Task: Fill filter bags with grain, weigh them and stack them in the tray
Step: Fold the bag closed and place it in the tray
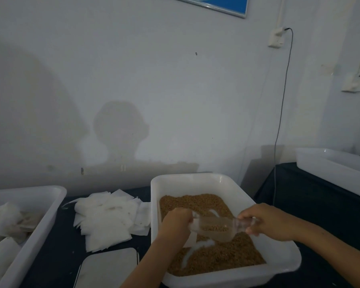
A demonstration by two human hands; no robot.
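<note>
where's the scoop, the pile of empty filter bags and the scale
scoop (pixel 218 227): head view, on its clear bowl holding grain
pile of empty filter bags (pixel 106 219): head view, on the middle of the white stack
scale (pixel 110 267): head view, on its flat white platform

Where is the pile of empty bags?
In the head view, the empty bags lie on the dark table, left of the grain tub and right of the tray, just behind the scale.

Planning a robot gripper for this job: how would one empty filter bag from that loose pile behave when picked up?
Probably floppy and very light: the empty filter bags look thin, lying flat and fanned out, some with lifted corners. Sheets overlap closely, so neighbours may cling or drag along. A push would likely slide several at once.
</note>
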